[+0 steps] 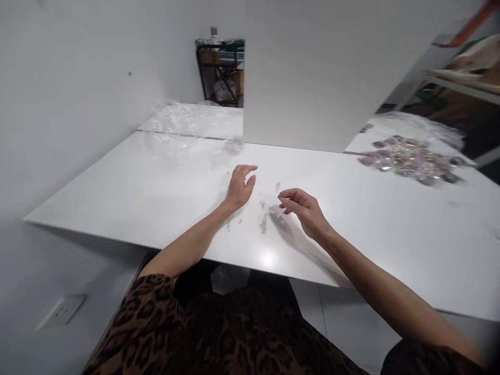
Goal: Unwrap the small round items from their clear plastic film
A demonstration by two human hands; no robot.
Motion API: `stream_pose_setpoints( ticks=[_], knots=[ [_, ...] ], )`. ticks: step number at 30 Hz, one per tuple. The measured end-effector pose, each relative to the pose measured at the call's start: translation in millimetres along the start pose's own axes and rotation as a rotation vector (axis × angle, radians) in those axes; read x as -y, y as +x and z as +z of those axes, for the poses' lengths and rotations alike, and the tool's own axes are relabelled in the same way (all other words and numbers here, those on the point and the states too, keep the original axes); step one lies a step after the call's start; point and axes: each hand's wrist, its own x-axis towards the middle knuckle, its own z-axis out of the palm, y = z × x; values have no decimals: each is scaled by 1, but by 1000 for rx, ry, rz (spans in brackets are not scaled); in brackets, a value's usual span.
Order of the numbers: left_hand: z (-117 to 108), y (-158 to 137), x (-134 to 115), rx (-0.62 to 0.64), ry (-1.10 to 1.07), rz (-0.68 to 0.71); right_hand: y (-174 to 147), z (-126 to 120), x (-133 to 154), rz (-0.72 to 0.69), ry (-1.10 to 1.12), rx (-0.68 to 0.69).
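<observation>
My left hand (239, 188) is over the middle of the white table (117, 187), thumb and fingers apart, with nothing visible between them. To its right, my right hand (307, 211) is raised a little above the tabletop, casting a shadow below. Its thumb and index finger are pinched together; anything between them is too small to make out. Small brownish bits (263, 224) lie on the table between the two hands. Another pale, blurred scrap (277, 186) is just beyond the right fingertips.
Crumpled clear plastic (175, 120) spreads over the back left. Shiny clear-wrapped pieces (414, 160), pinkish and dark, are heaped at the right. An upright white panel (312, 73) stands along the table's back edge. Behind it are a black shelf (201, 67) and a rack (461, 86).
</observation>
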Motion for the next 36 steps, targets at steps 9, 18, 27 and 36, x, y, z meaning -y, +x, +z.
stream_pose_setpoints(
  ticks=[9, 18, 27, 36],
  knots=[
    [-58, 81, 38, -135, 359, -291, 4, 40, -38, 9, -82, 208],
    [-26, 120, 55, -81, 205, -474, 12, 24, -46, -13, -150, 157],
    [-61, 45, -52, 139, -609, -580, 39, 3, -43, -156, -262, -90],
    [-67, 5, -141, 332, -764, -581, 36, 7, -30, -104, 48, 236]
  ],
)
